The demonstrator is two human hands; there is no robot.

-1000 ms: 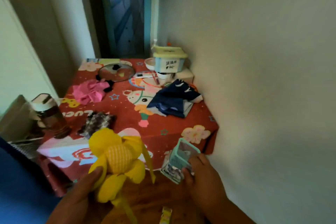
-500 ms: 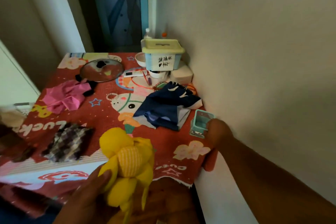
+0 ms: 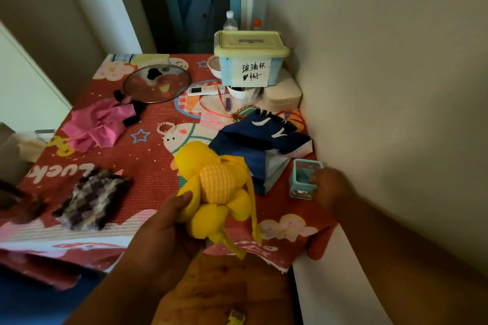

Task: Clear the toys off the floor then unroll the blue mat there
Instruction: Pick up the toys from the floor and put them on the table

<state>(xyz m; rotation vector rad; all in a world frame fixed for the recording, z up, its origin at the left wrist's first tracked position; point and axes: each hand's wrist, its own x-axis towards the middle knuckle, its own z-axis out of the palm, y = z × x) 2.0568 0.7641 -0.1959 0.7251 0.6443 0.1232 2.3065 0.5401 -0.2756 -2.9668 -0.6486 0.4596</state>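
My left hand (image 3: 163, 229) grips a yellow stuffed flower toy (image 3: 215, 190) by its lower petals, holding it over the front edge of a table with a red cartoon cloth (image 3: 148, 155). My right hand (image 3: 330, 187) is closed on a small teal box-shaped toy (image 3: 303, 179) that rests on the cloth near the wall, right of a folded navy cloth (image 3: 261, 140). A blue surface (image 3: 29, 303), possibly the mat, shows at the bottom left.
On the table lie a pink cloth (image 3: 97, 126), a checked knit piece (image 3: 92, 198), a glass pot lid (image 3: 155, 84), a labelled lidded tub (image 3: 250, 60) and a white box (image 3: 285, 92). A wall runs along the right. Wooden floor (image 3: 224, 293) with a small yellow item (image 3: 236, 318) lies below.
My right hand has carried the teal toy from below the table edge up onto the cloth by the wall. My left hand has lifted the yellow flower forward over the table.
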